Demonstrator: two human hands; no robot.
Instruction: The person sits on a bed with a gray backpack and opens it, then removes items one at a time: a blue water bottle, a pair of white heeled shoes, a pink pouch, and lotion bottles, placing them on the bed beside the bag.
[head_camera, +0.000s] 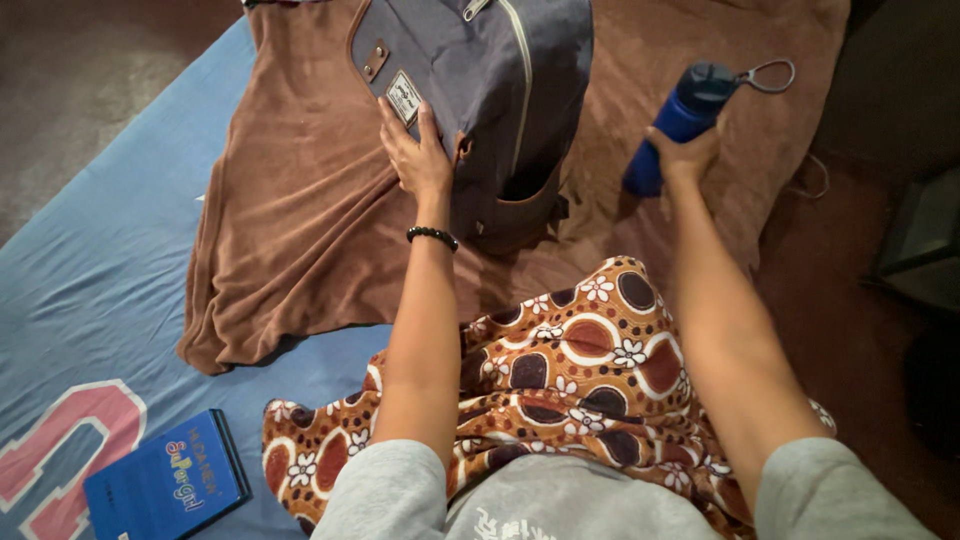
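While left hand steadies backpack, right hand grips bottle

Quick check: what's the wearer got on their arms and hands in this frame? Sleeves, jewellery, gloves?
Both hands are bare, no gloves. The left hand has a bracelet of black beads at the wrist; no rings can be made out. The right hand and its wrist show nothing worn. Short grey sleeves cover the upper arms only, leaving both forearms uncovered.

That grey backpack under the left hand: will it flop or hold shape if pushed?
The grey backpack probably sags: soft fabric, and the left hand steadies it. It may drag the brown towel underneath. The right hand holds a blue bottle.
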